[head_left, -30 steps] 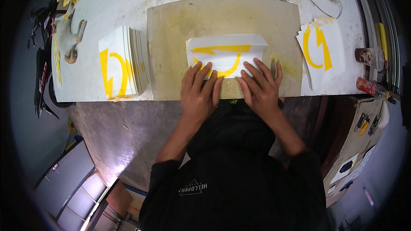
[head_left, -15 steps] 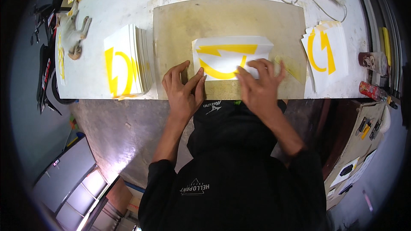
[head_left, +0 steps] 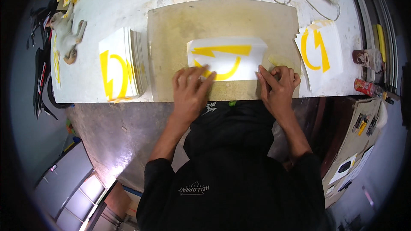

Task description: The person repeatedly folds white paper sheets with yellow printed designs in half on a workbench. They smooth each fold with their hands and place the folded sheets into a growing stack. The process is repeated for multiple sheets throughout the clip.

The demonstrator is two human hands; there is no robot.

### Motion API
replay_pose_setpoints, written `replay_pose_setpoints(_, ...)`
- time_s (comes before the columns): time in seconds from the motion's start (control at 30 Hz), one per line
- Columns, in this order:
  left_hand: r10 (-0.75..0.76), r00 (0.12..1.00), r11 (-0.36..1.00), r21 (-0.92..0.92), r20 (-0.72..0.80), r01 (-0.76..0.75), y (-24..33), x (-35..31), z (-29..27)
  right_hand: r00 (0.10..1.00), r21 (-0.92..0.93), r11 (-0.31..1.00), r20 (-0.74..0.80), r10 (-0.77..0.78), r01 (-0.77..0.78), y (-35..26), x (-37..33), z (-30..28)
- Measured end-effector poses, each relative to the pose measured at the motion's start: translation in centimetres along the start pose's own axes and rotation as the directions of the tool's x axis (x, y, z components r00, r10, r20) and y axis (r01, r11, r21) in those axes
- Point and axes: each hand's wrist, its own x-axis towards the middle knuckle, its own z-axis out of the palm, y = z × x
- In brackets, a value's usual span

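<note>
While the white sheet with the yellow emblem lies on the tan board, the left hand presses its near left corner with fingers spread flat, and the right hand pinches at its near right corner, fingers bunched together. Judging by this, work on the sheet is only starting. Left of the board sits a thick stack of like sheets; right of it a thinner pile. Nothing blocks the hands on the worktop.
</note>
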Motion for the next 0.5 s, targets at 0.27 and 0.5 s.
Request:
replay_pose_setpoints(0.27, -0.027, 0.999, 1.000, -0.004, -0.018, 0.027, 1.9, 0.9, 0.0, 0.937, 0.189, 0.920, -0.009, -0.349, 0.345, -5.9, 9.7, 1.6)
replay_pose_setpoints(0.5, -0.123, 0.992, 0.992, 0.001, 0.014, 0.123, 1.8, 2.2, 1.5, 0.927, 0.192, 0.922, 0.105, -0.360, 0.337, -3.6, 12.4, 6.3)
